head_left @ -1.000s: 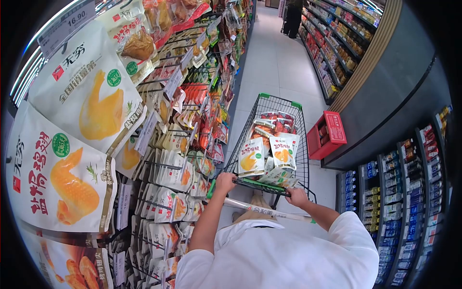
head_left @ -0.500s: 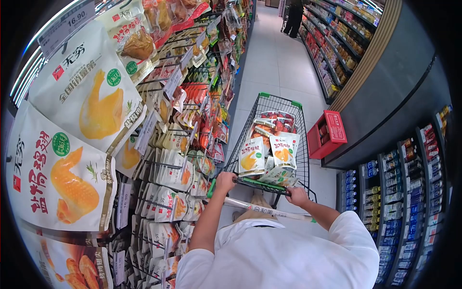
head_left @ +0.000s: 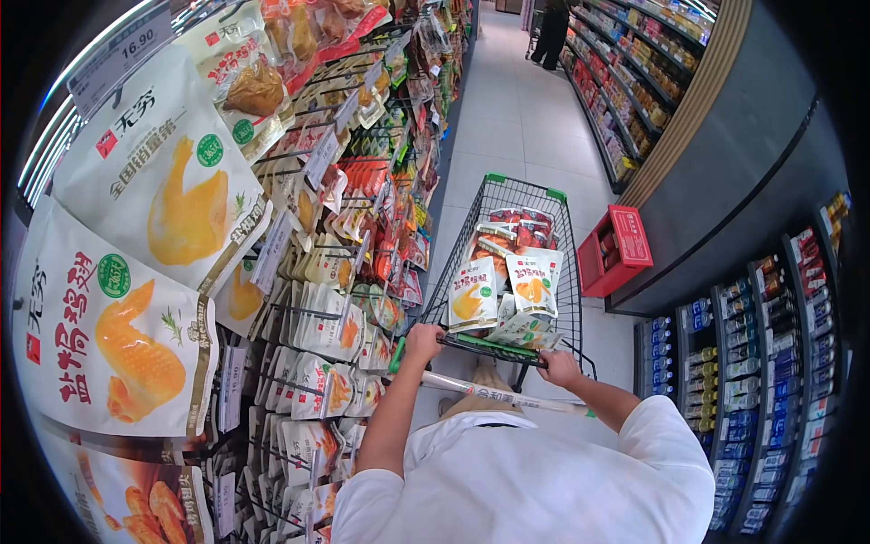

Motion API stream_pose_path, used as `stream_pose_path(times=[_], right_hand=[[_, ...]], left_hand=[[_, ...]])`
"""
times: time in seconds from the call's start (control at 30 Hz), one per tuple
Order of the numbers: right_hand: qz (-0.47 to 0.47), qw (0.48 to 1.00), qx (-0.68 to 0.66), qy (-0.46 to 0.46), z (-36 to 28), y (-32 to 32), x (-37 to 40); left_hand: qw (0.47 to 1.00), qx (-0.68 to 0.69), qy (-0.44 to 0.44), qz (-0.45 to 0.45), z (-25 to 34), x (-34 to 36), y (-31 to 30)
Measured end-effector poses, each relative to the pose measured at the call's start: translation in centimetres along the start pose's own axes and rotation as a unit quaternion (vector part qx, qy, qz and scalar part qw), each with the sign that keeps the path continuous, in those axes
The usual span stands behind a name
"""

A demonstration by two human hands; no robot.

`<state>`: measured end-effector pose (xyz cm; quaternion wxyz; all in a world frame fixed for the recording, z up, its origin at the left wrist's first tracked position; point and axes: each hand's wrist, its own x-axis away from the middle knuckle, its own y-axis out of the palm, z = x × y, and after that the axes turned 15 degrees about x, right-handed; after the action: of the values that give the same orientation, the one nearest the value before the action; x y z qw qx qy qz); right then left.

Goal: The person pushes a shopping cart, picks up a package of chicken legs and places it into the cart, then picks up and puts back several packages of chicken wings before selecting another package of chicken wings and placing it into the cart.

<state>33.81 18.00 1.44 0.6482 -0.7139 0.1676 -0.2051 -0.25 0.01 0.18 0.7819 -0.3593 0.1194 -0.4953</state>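
Note:
A black wire shopping cart [head_left: 569, 299] with green corners stands in front of me. My left hand [head_left: 423, 343] is closed round the left side of the cart's near rim, beside its green end piece. On the right, my right hand [head_left: 559, 366] is closed on the cart's near edge. A pale handle bar [head_left: 480, 390] with printing lies below both hands, nearer my body. Inside the basket are several food packets, among them a white packet [head_left: 473, 295] at the left, another white packet [head_left: 533, 285] at the right, and red packets [head_left: 535, 227] at the far end.
Hanging packets [head_left: 317, 317] fill the rack on the left, with large ones [head_left: 118, 335] close by. A red box [head_left: 614, 251] juts from the dark wall at right. Bottle shelves [head_left: 757, 381] stand lower right. A person [head_left: 550, 34] with a cart is far up the aisle.
Almost nothing differs. The view has shifted very slightly, and both hands keep their places on the cart.

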Motion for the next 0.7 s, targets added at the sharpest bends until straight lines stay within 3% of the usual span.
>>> stream_pose_path(times=[0.7], right_hand=[[-0.005, 1.0, 0.009, 0.003, -0.1, -0.5, 0.0]], left_hand=[[1.0, -0.011, 0.008, 0.006, 0.4, 0.2, -0.1]])
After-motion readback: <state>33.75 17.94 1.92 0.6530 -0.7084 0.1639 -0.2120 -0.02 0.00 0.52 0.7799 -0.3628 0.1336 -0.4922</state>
